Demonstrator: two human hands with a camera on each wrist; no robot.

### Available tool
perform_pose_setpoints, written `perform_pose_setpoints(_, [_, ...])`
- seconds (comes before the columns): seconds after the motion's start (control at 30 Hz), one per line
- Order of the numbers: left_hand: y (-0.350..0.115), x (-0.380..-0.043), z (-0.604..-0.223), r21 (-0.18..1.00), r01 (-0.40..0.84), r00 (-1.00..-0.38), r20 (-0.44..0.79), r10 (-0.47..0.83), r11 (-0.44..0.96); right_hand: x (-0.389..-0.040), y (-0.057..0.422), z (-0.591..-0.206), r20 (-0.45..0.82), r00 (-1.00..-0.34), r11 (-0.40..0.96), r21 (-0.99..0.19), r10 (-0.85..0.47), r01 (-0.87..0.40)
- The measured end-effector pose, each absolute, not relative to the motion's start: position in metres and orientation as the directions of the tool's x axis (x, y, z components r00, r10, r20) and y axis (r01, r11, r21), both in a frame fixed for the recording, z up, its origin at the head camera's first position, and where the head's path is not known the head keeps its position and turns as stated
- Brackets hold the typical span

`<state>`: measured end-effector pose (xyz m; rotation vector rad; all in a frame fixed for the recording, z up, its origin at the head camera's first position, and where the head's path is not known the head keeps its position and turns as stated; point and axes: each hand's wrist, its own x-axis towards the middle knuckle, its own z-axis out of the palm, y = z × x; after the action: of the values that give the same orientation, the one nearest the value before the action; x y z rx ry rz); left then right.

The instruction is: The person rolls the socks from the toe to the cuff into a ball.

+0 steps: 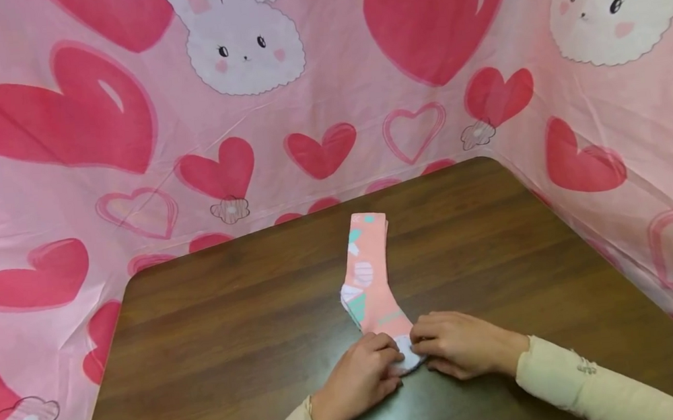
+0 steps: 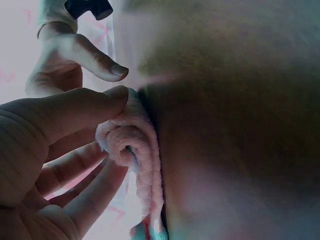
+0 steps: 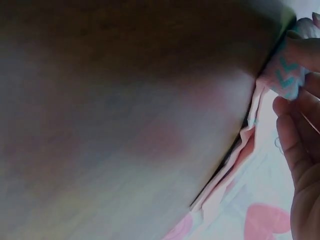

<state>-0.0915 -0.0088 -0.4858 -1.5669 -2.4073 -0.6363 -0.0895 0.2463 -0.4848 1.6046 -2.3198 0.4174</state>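
A pair of pink socks [image 1: 375,311] with white and mint-green patches lies layered on the table, the cuff end pointing away from me. At the near, toe end, my left hand [image 1: 358,375] and right hand [image 1: 468,345] grip the white part from either side. The left wrist view shows that end curled into a thick fuzzy roll [image 2: 145,135], with the left thumb on top and the fingers against its side. In the right wrist view, the right thumb and fingers pinch the other side of the roll [image 3: 284,75], which bears mint-green marks.
The brown wooden table [image 1: 231,315] has rounded far corners. A pink cloth [image 1: 315,110] printed with hearts and rabbits hangs behind it and along the sides. A dark device [image 2: 90,7] sits on the right wrist.
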Motion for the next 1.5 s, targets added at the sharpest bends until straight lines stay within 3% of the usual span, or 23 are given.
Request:
perform_pose_setpoints(0.47, [0.0, -0.088, -0.483, 0.113, 0.884, -0.465, 0.301, 0.832, 0.453, -0.094, 0.241, -0.49, 0.384, -0.388, 0.373, -0.116, -0.838, -0.921])
perform_pose_setpoints(0.7, [0.001, -0.09, -0.484, 0.124, 0.883, -0.467, 0.33, 0.82, 0.453, -0.098, 0.239, -0.491, 0.412, -0.394, 0.358, -0.165, -0.821, -0.919])
perform_pose_setpoints(1.17, [0.003, -0.093, -0.487, 0.32, 0.81, -0.585, 0.375, 0.719, 0.491, -0.1, 0.236, -0.496, 0.461, -0.542, 0.39, -0.388, -0.702, -0.835])
perform_pose_setpoints(1.5, [-0.001, -0.098, -0.49, 0.536, 0.71, -0.68, 0.353, 0.643, 0.456, -0.102, 0.239, -0.492, 0.248, -0.709, 0.451, -0.624, -0.66, -0.638])
